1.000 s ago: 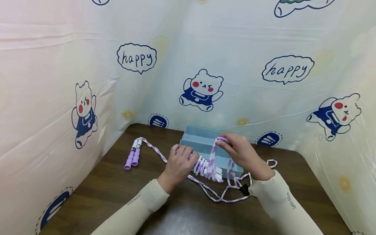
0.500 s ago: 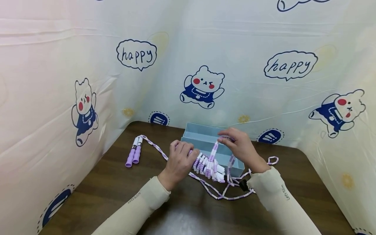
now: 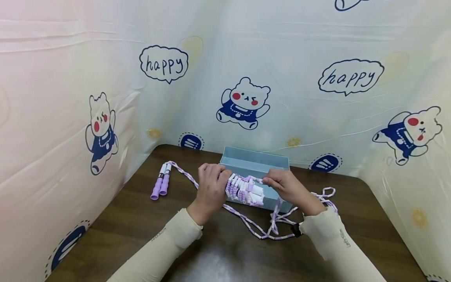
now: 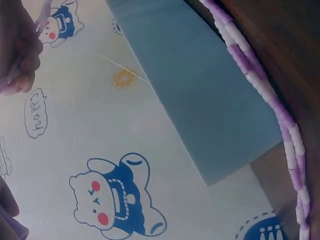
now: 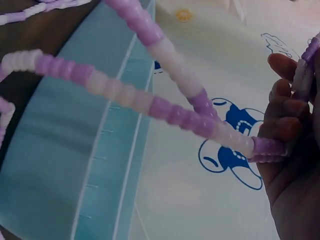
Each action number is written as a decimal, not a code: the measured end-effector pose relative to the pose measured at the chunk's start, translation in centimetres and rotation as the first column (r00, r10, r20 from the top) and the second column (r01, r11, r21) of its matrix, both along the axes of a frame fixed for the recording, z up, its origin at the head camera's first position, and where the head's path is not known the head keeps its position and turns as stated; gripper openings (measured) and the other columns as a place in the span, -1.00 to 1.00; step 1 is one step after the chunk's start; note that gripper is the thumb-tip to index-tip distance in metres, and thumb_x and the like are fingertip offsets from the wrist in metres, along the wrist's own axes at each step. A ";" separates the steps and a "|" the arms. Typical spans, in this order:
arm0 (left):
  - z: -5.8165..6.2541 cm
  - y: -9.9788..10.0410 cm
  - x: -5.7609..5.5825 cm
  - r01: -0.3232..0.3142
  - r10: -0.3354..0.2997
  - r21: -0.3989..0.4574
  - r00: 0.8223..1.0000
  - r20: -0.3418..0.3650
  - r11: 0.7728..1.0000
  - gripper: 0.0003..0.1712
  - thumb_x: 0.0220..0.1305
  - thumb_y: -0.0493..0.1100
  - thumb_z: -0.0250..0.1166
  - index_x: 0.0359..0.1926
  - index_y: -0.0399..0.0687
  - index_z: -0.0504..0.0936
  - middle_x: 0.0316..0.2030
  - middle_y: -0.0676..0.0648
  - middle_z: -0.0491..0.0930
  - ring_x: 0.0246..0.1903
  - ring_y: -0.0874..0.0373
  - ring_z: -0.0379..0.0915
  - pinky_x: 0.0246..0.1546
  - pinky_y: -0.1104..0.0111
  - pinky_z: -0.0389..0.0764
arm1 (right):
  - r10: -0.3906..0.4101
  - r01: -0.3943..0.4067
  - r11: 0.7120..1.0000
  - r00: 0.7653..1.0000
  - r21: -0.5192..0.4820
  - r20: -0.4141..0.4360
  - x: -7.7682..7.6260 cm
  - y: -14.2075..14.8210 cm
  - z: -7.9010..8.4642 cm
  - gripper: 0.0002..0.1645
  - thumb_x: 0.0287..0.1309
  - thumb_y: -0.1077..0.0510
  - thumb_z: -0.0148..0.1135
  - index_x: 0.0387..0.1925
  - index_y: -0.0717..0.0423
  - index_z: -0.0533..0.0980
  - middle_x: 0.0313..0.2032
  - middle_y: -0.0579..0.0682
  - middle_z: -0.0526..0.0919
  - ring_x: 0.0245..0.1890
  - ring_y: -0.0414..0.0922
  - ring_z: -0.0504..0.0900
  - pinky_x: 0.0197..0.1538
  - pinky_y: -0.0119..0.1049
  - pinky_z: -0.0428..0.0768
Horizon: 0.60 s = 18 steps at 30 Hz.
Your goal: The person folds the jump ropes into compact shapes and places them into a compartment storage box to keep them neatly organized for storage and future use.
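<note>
In the head view my left hand [image 3: 211,188] grips a bundle wound with purple-and-white beaded jump rope [image 3: 239,188], raised in front of the blue box [image 3: 257,157]. White ends stick out of the bundle on its right. My right hand [image 3: 287,188] pinches a doubled beaded strand [image 5: 175,110] running from the bundle; the right wrist view shows it passing through the fingers. More strand hangs below that hand. At left lie two lavender-and-white jump rope handles [image 3: 161,184], their beaded cord [image 3: 184,175] running toward my left hand.
Loose beaded rope [image 3: 250,229] lies across the brown table [image 3: 141,239] in front of the box, and a loop [image 3: 329,192] lies beyond my right forearm. A printed cloth [image 3: 243,39] encloses the table's back and sides. A black wristband [image 3: 297,230] shows at my right cuff.
My right hand has come down with its strand, from above the bundle to its right side. My left hand has lifted and turned the bundle slightly, over the box's front.
</note>
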State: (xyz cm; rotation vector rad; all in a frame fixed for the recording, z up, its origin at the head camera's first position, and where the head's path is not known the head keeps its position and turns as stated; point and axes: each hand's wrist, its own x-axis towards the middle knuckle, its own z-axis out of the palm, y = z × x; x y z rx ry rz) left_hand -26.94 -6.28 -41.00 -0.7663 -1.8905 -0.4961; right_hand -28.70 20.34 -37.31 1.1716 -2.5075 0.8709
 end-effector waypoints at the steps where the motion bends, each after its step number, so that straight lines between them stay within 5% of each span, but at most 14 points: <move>1: 0.0 0.0 -0.1 -0.001 0.001 0.004 1.000 0.007 1.000 -0.57 0.00 -0.27 0.49 -0.15 -0.16 0.47 -0.23 -0.16 0.45 -0.19 -0.08 0.40 -0.06 -0.05 0.32 | 0.007 -0.007 1.000 1.000 0.004 0.019 0.1 0.0 -0.1 -0.76 0.38 0.15 0.09 -0.43 -0.06 0.56 -0.53 -0.25 0.43 -0.51 -0.27 0.40 -0.37 -0.27 0.46; 7: -0.2 0.2 -0.3 -0.011 0.010 0.037 0.999 0.041 0.999 -0.57 0.01 -0.29 0.49 -0.14 -0.17 0.45 -0.23 -0.16 0.44 -0.19 -0.08 0.40 -0.05 -0.07 0.29 | -0.010 0.008 1.000 0.996 0.022 0.084 0.9 0.0 -0.8 -0.76 0.46 0.12 -0.03 -0.34 -0.05 0.53 -0.52 -0.16 0.47 -0.50 -0.26 0.41 -0.38 -0.26 0.47; 13: -0.3 0.5 -0.5 -0.018 0.011 0.086 0.996 0.083 0.996 -0.56 0.00 -0.28 0.51 -0.15 -0.18 0.45 -0.26 -0.15 0.43 -0.21 -0.07 0.40 -0.06 -0.06 0.29 | -0.085 0.086 0.996 0.990 0.003 0.112 2.3 -0.3 -1.5 -0.72 0.47 0.04 -0.05 0.07 -0.03 0.49 -0.26 -0.19 0.54 -0.30 -0.22 0.48 -0.23 -0.21 0.52; 18: -0.3 1.0 -0.2 0.015 -0.026 0.100 0.994 0.110 0.995 -0.57 0.02 -0.25 0.50 -0.15 -0.17 0.45 -0.26 -0.15 0.44 -0.20 -0.06 0.41 -0.04 -0.04 0.30 | -0.094 0.094 0.995 0.994 0.015 0.048 2.2 -0.8 -2.0 -0.77 0.46 0.12 -0.03 0.02 -0.08 0.50 -0.16 -0.20 0.54 -0.17 -0.20 0.52 -0.13 -0.17 0.55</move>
